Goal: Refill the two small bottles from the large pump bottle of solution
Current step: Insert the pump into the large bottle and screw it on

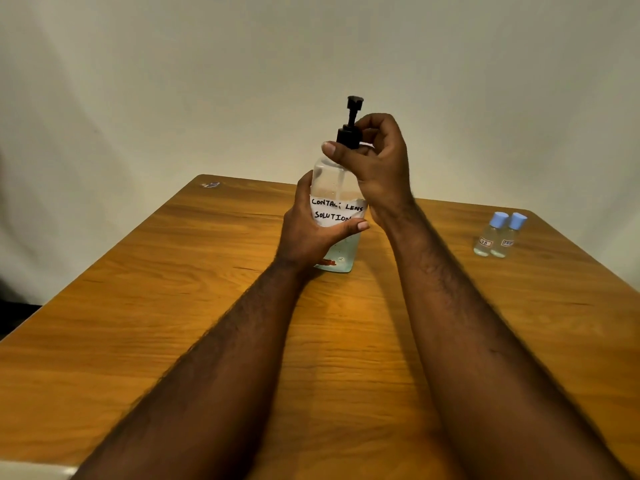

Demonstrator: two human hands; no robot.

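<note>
The large pump bottle (334, 188) stands upright near the middle of the wooden table (173, 289), a little toward its far edge. It is clear plastic with a black pump head (351, 124) on top, the plunger raised on its stem. A white paper label (337, 213) is stuck across the front, hand-lettered "CONTACT LENS SOLUTION". The liquid inside looks pale blue-green at the bottom; how high it reaches I cannot tell behind the label and the fingers.

The left hand (308, 230) wraps around the lower body of the bottle from the left, thumb laid across the front just under the label, fingers curled round the back. The right hand (375, 157) is up at the neck, its fingers and thumb closed around the black collar beneath the plunger, the thumb pointing left across the shoulder of the bottle. Both bare forearms reach in from the near edge of the table.

Well off to the right, near the table's far right corner, the two small bottles (498, 235) stand upright, touching side by side, each clear with a light blue cap on and a small label with red edging. Nobody touches them.

At the far left corner of the table lies a small pale scrap (210, 184), too small to make out. A plain cream wall (173, 81) rises behind.
</note>
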